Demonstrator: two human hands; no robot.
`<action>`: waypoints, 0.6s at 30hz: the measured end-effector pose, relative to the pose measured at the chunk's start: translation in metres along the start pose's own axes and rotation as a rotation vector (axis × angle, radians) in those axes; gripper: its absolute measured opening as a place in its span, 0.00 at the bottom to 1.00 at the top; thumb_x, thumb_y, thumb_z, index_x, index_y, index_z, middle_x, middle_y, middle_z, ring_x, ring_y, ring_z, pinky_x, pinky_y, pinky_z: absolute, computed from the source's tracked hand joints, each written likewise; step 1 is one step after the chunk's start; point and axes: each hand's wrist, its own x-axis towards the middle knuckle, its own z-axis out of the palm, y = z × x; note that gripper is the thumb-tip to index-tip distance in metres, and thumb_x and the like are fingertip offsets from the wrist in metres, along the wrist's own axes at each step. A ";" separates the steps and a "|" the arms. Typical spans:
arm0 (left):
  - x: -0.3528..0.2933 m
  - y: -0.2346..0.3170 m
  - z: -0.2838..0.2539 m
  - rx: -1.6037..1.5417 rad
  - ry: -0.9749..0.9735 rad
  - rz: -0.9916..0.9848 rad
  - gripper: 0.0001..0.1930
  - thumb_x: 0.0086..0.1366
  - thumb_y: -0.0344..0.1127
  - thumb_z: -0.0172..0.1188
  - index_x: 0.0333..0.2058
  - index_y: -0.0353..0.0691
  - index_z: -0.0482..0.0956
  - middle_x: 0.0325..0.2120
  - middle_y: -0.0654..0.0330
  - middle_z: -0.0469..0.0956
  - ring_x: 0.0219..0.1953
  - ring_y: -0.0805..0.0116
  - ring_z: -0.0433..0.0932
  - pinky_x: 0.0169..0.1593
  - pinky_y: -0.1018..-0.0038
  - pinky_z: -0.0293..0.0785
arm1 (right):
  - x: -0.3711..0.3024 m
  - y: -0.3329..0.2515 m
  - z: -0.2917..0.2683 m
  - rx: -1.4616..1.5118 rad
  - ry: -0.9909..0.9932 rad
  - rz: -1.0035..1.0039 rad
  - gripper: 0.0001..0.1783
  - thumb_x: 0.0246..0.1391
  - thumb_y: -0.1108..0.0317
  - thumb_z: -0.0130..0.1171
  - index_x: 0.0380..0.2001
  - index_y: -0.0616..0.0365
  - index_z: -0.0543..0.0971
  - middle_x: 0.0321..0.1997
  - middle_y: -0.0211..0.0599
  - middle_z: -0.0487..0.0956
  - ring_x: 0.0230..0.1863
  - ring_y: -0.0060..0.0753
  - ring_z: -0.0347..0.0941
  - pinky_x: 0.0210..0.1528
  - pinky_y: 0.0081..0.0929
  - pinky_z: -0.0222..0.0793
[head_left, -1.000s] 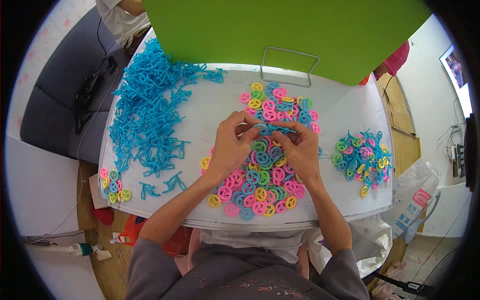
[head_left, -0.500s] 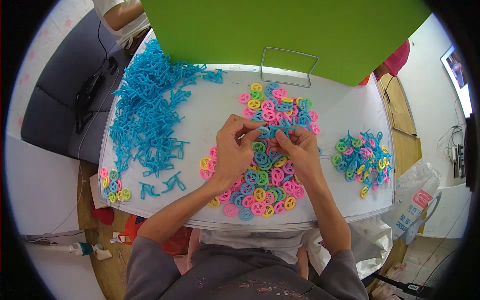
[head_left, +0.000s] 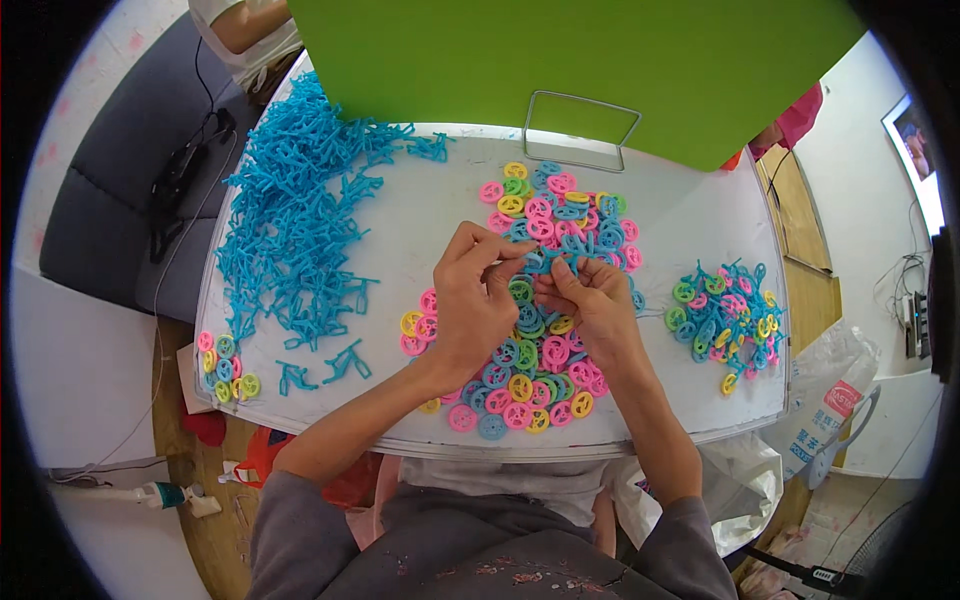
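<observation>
Close together above a heap of small plastic wheels [head_left: 518, 388], both my hands pinch at one blue plastic piece. The wheels are pink, blue, yellow and green, with spokes. My left hand [head_left: 478, 300] has thumb and forefinger closed on a small blue wheel [head_left: 535, 263], partly hidden by the fingers. In my right hand [head_left: 596, 308], thumb and fingers grip a blue plastic frame [head_left: 557, 257] right beside that wheel; whether the two are joined I cannot tell. More wheels [head_left: 560, 205] lie just beyond my fingertips.
A large pile of blue plastic frames [head_left: 295, 200] covers the table's left side. Frames with coloured wheels [head_left: 725, 320] are heaped at right. Several wheels [head_left: 228, 368] sit at the near left corner. A green panel [head_left: 580, 70] and a wire stand [head_left: 580, 130] border the far edge.
My hands stay in nearly the same place. The blue frame between them has turned slightly, and my right fingers have curled in closer around it.
</observation>
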 end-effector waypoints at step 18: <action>0.008 -0.009 -0.007 -0.134 -0.085 -0.218 0.08 0.61 0.16 0.50 0.37 0.29 0.75 0.37 0.55 0.75 0.40 0.67 0.79 0.44 0.75 0.79 | 0.005 -0.001 0.006 -0.536 0.094 -0.323 0.04 0.55 0.79 0.56 0.34 0.66 0.75 0.31 0.36 0.80 0.35 0.22 0.78 0.36 0.19 0.75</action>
